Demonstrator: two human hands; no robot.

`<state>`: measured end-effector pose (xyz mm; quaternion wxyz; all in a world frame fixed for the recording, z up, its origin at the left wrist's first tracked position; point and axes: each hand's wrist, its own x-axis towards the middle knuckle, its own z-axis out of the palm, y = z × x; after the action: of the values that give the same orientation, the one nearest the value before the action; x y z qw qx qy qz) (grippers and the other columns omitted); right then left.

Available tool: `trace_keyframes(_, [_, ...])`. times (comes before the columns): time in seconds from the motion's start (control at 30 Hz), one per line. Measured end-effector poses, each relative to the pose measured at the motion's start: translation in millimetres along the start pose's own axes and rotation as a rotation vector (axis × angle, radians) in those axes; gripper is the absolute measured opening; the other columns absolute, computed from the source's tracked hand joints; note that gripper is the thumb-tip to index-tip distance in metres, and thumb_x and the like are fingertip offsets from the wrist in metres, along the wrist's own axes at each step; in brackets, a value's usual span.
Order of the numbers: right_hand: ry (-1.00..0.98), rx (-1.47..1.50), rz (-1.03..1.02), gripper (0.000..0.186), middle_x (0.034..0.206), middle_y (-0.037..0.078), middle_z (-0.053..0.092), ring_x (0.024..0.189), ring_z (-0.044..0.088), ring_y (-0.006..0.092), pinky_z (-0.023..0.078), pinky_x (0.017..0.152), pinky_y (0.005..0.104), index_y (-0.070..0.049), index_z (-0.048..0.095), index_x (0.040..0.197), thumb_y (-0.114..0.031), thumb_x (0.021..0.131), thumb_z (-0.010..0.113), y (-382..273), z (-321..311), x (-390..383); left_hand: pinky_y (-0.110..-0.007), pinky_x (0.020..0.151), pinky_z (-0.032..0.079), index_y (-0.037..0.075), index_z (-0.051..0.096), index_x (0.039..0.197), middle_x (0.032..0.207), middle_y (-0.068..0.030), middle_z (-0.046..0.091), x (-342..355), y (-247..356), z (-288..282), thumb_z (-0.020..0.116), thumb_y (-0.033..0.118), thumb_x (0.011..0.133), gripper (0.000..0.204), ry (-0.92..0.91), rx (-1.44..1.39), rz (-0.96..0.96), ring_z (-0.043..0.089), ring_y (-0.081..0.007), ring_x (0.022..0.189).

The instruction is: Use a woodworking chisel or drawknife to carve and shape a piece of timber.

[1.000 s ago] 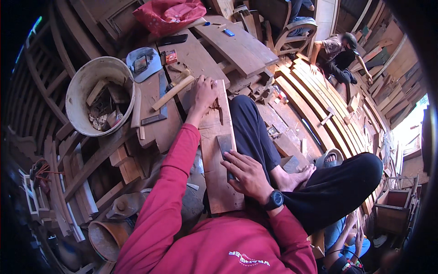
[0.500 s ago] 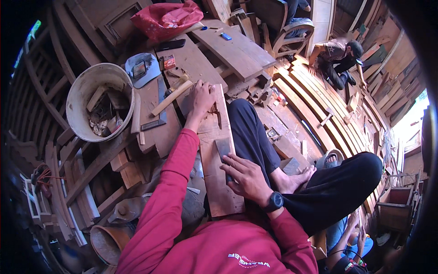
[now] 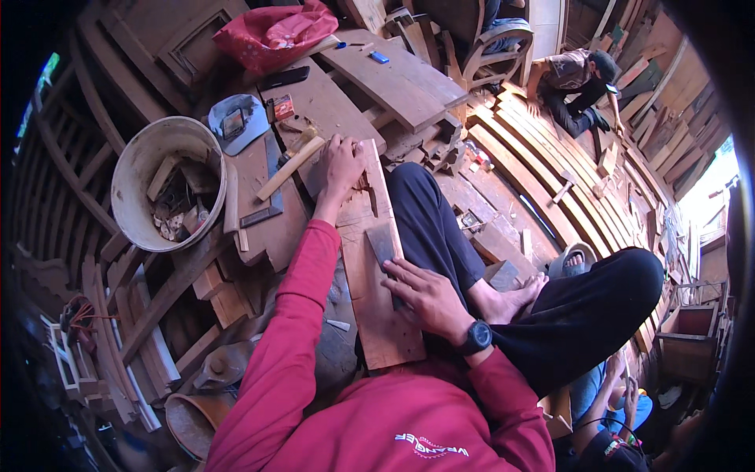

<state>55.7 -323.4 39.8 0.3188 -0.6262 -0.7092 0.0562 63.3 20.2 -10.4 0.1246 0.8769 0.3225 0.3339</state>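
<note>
A long wooden board [image 3: 368, 315] lies lengthwise in front of me, its near end at my lap and a chipped, splintered patch close to its far end. My left hand [image 3: 344, 167] is closed around the board's far end. On the board's face lies a dark, flat rectangular strip [image 3: 380, 242]; its exact kind I cannot tell. My right hand [image 3: 431, 297] grips the strip's near part, fingers over it, thumb hidden. Just left of my left hand, a hammer or mallet with a pale wooden handle [image 3: 289, 170] rests beside a dark try square [image 3: 263, 215].
A white bucket of scraps [image 3: 126, 200] stands at the left. Beyond are a pale blue cap [image 3: 250, 140], a dark phone [image 3: 285, 77] and a red bag [image 3: 275, 35]. My bent leg [image 3: 429, 220] borders the board. Another person [image 3: 570, 75] crouches among planks at far right.
The dark strip and my right hand have shifted slightly toward the board's far end, and the strip sits at more of a slant. My left hand keeps its hold. The view has turned slightly.
</note>
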Motion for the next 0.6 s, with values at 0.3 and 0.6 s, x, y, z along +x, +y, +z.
trace_keyframes(0.3, [0.037, 0.046, 0.027, 0.05, 0.135, 0.011, 0.063, 0.128, 0.059, 0.0303, 0.055, 0.098, 0.0405, -0.009, 0.068, 0.117, -0.015, 0.068, 0.078, -10, -11, -6, -0.048, 0.091, 0.047, 0.004, 0.071, 0.097, 0.103, -0.0185, 0.063, -1, 4, -5, 0.062, 0.027, 0.091, 0.026, -0.055, -0.002, -0.065, 0.061, -0.0377, 0.103])
trace_keyframes(0.6, [0.046, 0.124, 0.035, 0.051, 0.137, 0.013, 0.061, 0.129, 0.059, 0.0313, 0.055, 0.098, 0.0422, -0.009, 0.067, 0.117, -0.014, 0.067, 0.076, -10, -13, -10, -0.046, 0.082, 0.05, 0.003, 0.071, 0.095, 0.094, -0.0171, 0.063, 0, -13, 7, 0.063, 0.023, 0.093, 0.022, 0.035, 0.004, 0.039, 0.064, -0.037, 0.09])
